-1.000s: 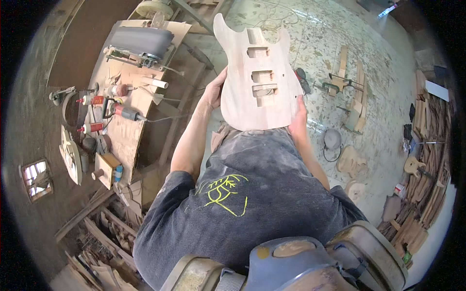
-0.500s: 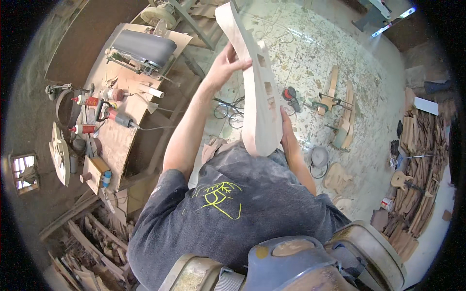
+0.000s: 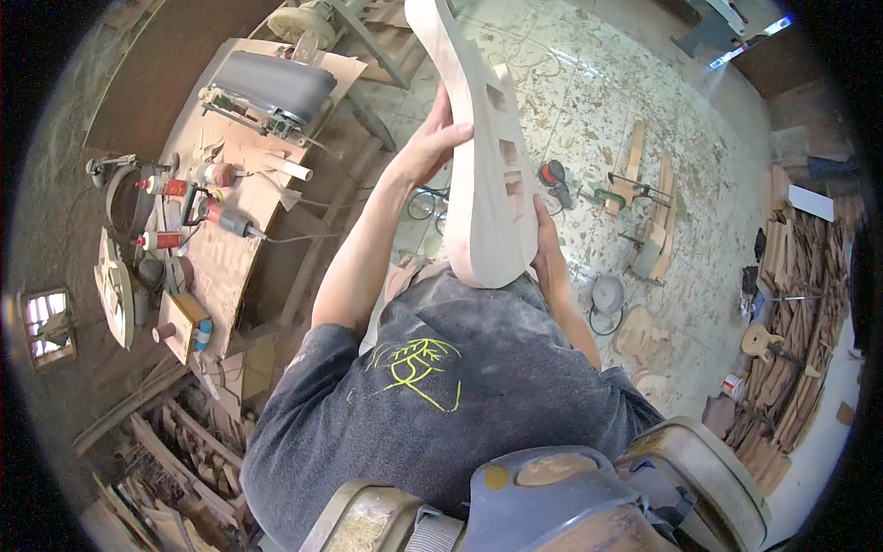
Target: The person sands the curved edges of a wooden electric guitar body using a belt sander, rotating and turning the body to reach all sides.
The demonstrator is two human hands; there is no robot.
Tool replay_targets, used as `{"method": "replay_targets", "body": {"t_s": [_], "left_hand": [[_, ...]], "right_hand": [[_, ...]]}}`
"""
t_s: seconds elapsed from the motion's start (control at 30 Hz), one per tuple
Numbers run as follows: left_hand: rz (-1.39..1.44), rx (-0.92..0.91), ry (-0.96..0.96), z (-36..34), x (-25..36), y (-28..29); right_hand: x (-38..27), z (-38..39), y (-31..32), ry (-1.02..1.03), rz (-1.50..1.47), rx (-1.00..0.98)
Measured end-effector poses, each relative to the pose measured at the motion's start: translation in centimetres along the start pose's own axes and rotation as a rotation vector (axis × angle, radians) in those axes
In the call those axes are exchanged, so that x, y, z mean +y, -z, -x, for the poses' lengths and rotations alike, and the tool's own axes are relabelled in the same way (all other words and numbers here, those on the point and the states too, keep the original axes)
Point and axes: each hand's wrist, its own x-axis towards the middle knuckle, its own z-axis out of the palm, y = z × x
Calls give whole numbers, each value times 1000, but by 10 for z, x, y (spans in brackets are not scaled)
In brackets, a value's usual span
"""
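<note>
A pale wooden guitar body [image 3: 480,184] stands tilted on its edge in front of my torso, its lower end against my shirt. Several rectangular pockets are cut into the face turned to the right. My left hand [image 3: 435,138] grips its left side near the upper part, with the thumb along the near edge and the other fingers partly behind the wood. Around the lower right side my right hand [image 3: 549,248] is closed, its fingertips showing at the face and the rest of the grip hidden.
On the left, a workbench [image 3: 241,170] holds a belt sander [image 3: 276,87], a red power tool [image 3: 225,219] and red-and-white bottles [image 3: 166,187]. A sander [image 3: 554,179], clamped wood pieces [image 3: 630,189] and another guitar body [image 3: 641,334] lie on the dusty floor. Stacked wood scraps [image 3: 800,313] line the right wall.
The guitar body has turned slightly, so more of its pocketed face shows. Both hands have shifted a little with it and keep their hold.
</note>
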Motion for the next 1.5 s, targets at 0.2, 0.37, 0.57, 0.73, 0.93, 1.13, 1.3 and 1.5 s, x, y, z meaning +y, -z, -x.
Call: {"method": "replay_targets", "body": {"t_s": [0.2, 0.37, 0.57, 0.73, 0.93, 1.13, 1.3, 1.5], "left_hand": [[1, -134, 156, 46, 4, 10], [12, -55, 70, 53, 22, -6], [-362, 307, -114, 9, 61, 12], [-190, 408, -376, -20, 96, 33], [113, 613, -279, -37, 111, 44], [471, 598, -469, -49, 99, 62], [286, 606, -409, -41, 114, 85], [-1018, 946, -345, -11, 156, 146]], "right_hand": [[-17, -13, 6, 74, 2, -46], [-34, -24, 0, 100, 71, -54], [-45, -27, -17, 35, 128, -147], [-29, -16, -38, 55, 187, -149], [-15, -2, -35, 102, 47, -131], [-16, 40, -49, 308, -210, -47], [-34, 31, -58, 425, -170, 20], [-92, 19, -125, 694, -88, 25]]}}
